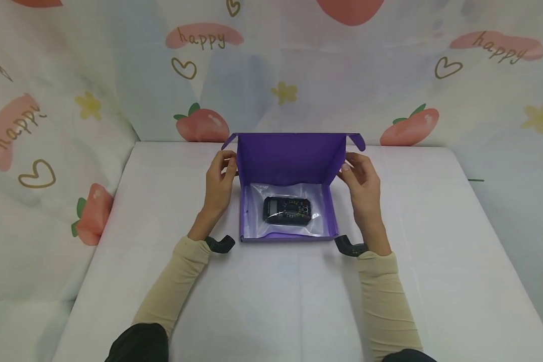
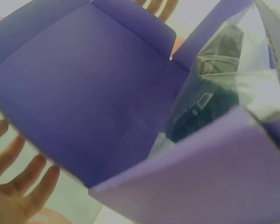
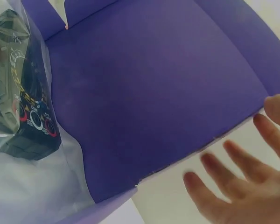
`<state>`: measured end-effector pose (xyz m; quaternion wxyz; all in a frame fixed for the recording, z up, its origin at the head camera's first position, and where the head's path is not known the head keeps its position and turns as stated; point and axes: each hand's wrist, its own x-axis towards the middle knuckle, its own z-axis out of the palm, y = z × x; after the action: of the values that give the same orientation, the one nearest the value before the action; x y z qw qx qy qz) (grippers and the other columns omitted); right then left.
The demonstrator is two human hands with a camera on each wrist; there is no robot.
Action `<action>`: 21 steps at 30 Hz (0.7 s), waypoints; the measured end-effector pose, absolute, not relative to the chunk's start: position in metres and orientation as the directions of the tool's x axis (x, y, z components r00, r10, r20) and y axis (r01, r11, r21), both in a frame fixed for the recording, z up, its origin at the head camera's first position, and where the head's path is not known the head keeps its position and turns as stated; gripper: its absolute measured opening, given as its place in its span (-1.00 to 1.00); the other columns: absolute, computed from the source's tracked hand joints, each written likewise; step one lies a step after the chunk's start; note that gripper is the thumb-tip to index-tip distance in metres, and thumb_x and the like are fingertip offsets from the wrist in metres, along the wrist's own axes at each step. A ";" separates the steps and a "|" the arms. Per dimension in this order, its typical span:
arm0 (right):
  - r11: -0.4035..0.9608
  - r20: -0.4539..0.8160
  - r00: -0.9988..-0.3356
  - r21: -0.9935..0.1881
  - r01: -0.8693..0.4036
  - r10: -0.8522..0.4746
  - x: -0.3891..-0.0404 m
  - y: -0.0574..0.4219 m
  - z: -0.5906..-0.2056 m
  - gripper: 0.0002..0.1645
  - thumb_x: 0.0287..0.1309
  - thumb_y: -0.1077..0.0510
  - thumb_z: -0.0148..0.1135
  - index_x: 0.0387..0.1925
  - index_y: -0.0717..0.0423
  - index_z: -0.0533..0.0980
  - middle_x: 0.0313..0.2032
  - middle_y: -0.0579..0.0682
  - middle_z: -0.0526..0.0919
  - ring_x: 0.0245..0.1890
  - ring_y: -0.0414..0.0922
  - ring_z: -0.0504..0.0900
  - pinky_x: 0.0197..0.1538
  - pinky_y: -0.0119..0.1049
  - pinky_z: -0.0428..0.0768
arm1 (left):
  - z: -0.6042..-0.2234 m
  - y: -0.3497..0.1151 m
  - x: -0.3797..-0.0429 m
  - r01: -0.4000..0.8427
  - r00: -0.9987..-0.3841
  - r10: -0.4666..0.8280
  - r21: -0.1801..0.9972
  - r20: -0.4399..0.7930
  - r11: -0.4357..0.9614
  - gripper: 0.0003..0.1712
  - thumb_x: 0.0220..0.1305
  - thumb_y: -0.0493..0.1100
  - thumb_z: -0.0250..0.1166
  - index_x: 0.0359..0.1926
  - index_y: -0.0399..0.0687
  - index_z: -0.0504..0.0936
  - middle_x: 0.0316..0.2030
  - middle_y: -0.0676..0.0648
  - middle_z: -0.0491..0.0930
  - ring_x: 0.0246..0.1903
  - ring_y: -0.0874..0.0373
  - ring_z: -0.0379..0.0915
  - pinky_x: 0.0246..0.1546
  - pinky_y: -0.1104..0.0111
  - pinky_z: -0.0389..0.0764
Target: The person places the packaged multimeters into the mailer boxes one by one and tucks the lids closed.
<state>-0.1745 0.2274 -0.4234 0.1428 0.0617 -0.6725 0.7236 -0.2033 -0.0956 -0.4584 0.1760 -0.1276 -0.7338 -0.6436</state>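
A purple cardboard box (image 1: 289, 240) stands with its lid (image 1: 291, 158) raised at the back. Inside it lies a black multimeter (image 1: 287, 210) in a clear plastic bag (image 1: 256, 221); the right wrist view shows the multimeter's (image 3: 30, 107) dial markings and red-ringed sockets. My left hand (image 1: 218, 185) is at the lid's left side, its fingertips (image 2: 49, 175) along the lid's edge with fingers spread. On the opposite side is my right hand (image 1: 363, 188), fingers loosely extended, thumb and index fingertips close to the lid's edge. Contact there is hard to judge.
The box is on a white-covered table (image 1: 271, 301). A printed cloth (image 1: 298, 65) with fruit, hearts and "happy" lettering hangs behind and to the sides. Two small side flaps (image 1: 356, 141) stick out from the lid's top. Each wrist bears a black camera mount (image 1: 220, 244).
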 end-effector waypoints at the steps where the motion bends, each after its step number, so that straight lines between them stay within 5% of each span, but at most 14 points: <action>1: -0.054 0.271 -0.956 -0.959 -0.278 0.110 -0.174 0.228 -0.423 -0.64 0.50 0.25 0.17 0.24 0.26 0.47 0.17 -0.02 0.61 0.22 -0.11 0.61 0.17 -0.36 0.65 | -0.458 -0.096 -0.203 0.409 -0.909 -0.032 0.904 0.416 0.123 -0.70 0.63 -0.21 0.06 0.14 -0.37 0.51 0.07 -0.29 0.53 0.02 0.14 0.53 -0.08 0.47 0.66; 14: -0.107 0.255 -0.967 -0.961 -0.254 0.009 -0.171 0.240 -0.429 -0.65 0.45 0.34 0.20 0.20 0.16 0.48 0.17 0.02 0.62 0.22 -0.04 0.63 0.15 -0.25 0.71 | -0.459 -0.101 -0.203 0.374 -0.927 0.026 0.927 0.373 0.022 -0.70 0.49 -0.43 0.17 0.16 -0.51 0.46 -0.01 0.10 0.50 0.03 0.29 0.51 -0.04 0.55 0.63; 21: -0.106 0.271 -0.961 -0.958 -0.265 -0.055 -0.166 0.247 -0.436 -0.55 0.41 0.41 0.20 0.27 0.18 0.50 0.16 -0.01 0.67 0.18 -0.08 0.66 0.18 -0.29 0.69 | -0.467 -0.108 -0.198 0.394 -0.917 0.070 0.919 0.392 0.012 -0.70 0.44 -0.38 0.26 0.13 -0.38 0.50 -0.01 0.09 0.55 0.11 0.20 0.50 0.10 0.33 0.62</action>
<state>-0.1658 0.2468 -0.4356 0.0714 0.1203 -0.6646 0.7340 -0.1984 -0.1083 -0.4670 0.1184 -0.1653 -0.7015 -0.6831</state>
